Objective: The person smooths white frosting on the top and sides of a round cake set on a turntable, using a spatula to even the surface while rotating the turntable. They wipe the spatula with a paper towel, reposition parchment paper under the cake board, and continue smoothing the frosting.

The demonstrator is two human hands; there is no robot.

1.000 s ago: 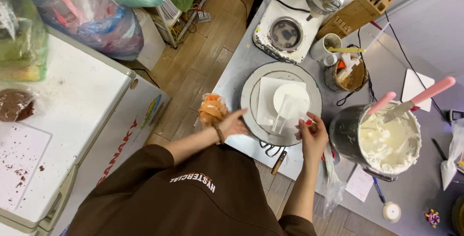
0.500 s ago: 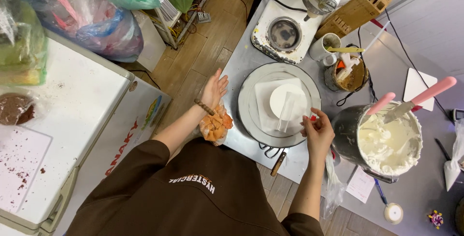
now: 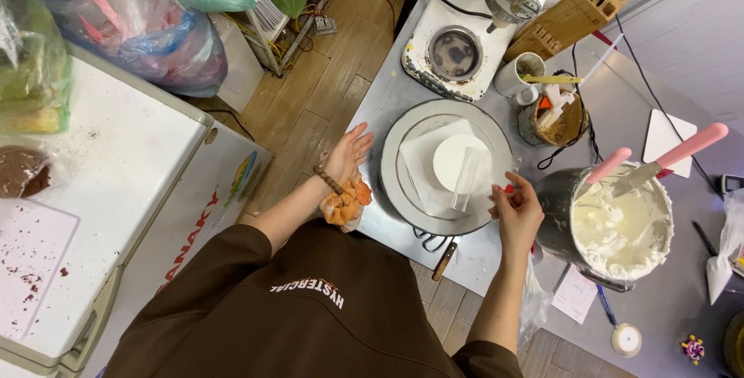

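The left hand [image 3: 349, 153] lay open, fingers spread, resting at the edge of the grey table [image 3: 620, 99] just left of the round turntable [image 3: 395, 184], holding nothing; an orange scrunchie [image 3: 346, 200] sat bunched at that wrist beside a bead bracelet [image 3: 327, 180]. The right hand [image 3: 515, 211] hovered at the turntable's right rim with fingers curled loosely, thumb and forefinger close together near something small and red; I could not tell whether it actually pinched it. Between the hands, on the turntable, lay a square of white paper [image 3: 422, 165] with a small white cake round [image 3: 459, 159] on it, and a clear strip [image 3: 466, 180] stood against the cake, seemingly set there for the side. Just right of that hand stood a metal pot of white cream [image 3: 620, 227] with pink-handled spatulas [image 3: 682, 149] stuck in it, kept within easy reach. Farther back were a single burner [image 3: 453, 53], a white mug [image 3: 518, 76] and a wooden knife block [image 3: 570, 18]. A white chest freezer [image 3: 116, 184] stood to the person's left.
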